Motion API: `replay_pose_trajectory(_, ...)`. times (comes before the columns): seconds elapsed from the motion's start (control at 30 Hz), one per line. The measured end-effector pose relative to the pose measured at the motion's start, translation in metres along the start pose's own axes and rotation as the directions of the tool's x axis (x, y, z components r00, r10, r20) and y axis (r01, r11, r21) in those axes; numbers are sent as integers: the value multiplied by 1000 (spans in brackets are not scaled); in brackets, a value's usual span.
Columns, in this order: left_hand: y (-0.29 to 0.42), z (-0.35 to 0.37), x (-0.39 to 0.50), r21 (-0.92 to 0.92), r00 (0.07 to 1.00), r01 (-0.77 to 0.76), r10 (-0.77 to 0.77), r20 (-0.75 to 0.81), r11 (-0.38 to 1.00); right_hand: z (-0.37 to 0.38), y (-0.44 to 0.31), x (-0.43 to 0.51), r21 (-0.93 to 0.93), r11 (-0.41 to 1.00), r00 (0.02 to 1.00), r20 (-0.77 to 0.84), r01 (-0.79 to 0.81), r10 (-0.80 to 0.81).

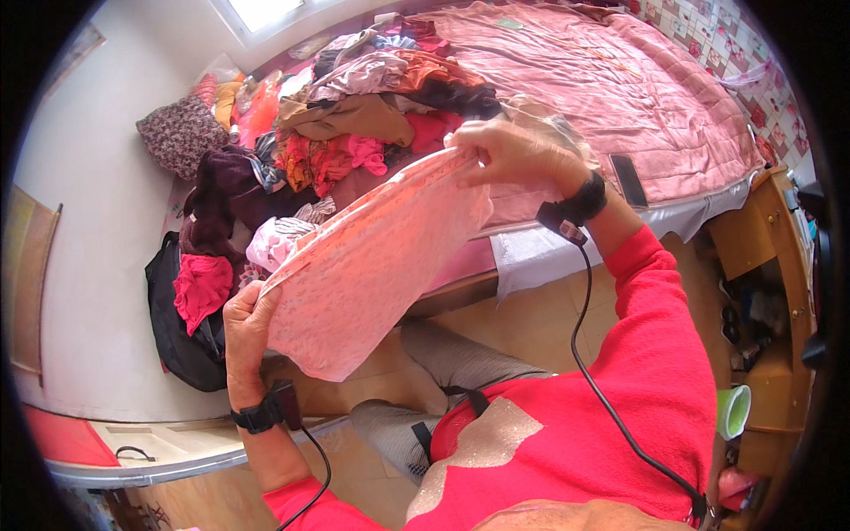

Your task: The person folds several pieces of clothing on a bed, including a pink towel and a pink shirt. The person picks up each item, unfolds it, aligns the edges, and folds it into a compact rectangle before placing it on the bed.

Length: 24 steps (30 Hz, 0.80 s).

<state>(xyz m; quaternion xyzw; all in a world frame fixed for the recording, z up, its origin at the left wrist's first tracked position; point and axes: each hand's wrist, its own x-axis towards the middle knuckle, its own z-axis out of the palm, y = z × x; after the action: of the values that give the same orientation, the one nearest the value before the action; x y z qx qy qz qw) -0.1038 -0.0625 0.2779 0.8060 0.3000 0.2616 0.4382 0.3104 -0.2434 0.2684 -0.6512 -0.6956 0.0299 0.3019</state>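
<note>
A thin pink patterned cloth garment (372, 265) hangs stretched between my two hands, above the floor and the near edge of the bed. My left hand (247, 325) pinches its lower-left corner between thumb and fingers. At the upper right, my right hand (511, 152) grips the opposite end of the same edge. The cloth's lower part hangs loose toward my legs. Behind it lies a heap of mixed clothes (352, 119), partly hidden by the cloth. A white and pink bundled garment (272, 242) rests just beyond my left hand.
A pink quilt (597, 86) covers the bed, with a dark smartphone (628, 180) near its edge. A black bag (172, 312) leans at the left under a bright pink cloth (202, 289). Wooden cabinets (750, 245) and a green bin (734, 411) stand at the right.
</note>
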Motion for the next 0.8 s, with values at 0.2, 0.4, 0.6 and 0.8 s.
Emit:
replay_pose_trajectory(0.2,8,0,-2,4,992,123,-122,-10,992,20,10,1,-205,976,997,-27,68,-75)
replay_pose_trajectory(0.4,42,14,-23,47,972,82,-91,217,995,-14,16,-20,185,970,982,-73,-158,174)
replay_pose_trajectory(0.6,38,16,-21,-16,975,99,-94,200,995,-62,-3,-60,404,882,968,43,-243,246)
replay_pose_trajectory(0.8,-11,26,61,257,989,-25,-14,150,966,-41,45,-31,171,937,952,49,-306,302)
